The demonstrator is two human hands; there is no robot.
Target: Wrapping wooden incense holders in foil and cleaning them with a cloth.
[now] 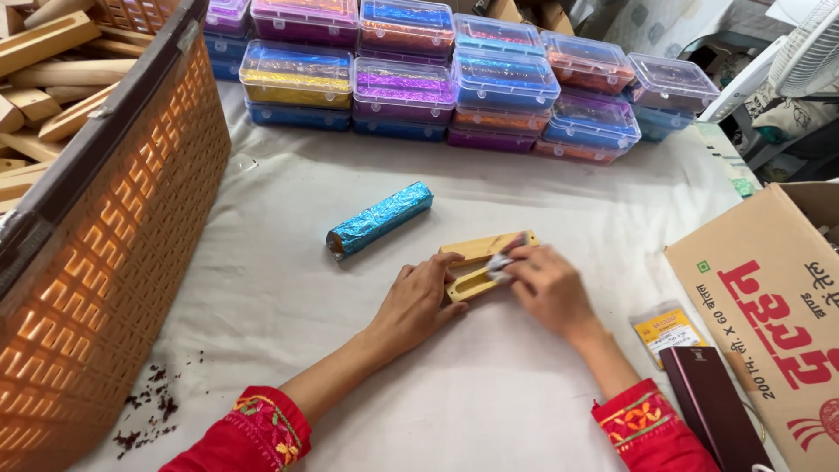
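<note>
White cloth over the table (524,411) is slippery stuff, and right in the middle of it my left hand (418,301) is lying flat, pinning the near end of the wooden mould (476,262), while my right hand (546,287) pinches a scrap of silver foil (500,265) into its slot. If my left eases off, I reckon the mould skids and the foil tears. That blue foil-wrapped bar (380,218) lying loose just behind could also roll toward the far-edge stack of plastic boxes (454,79) if I bump it.
</note>
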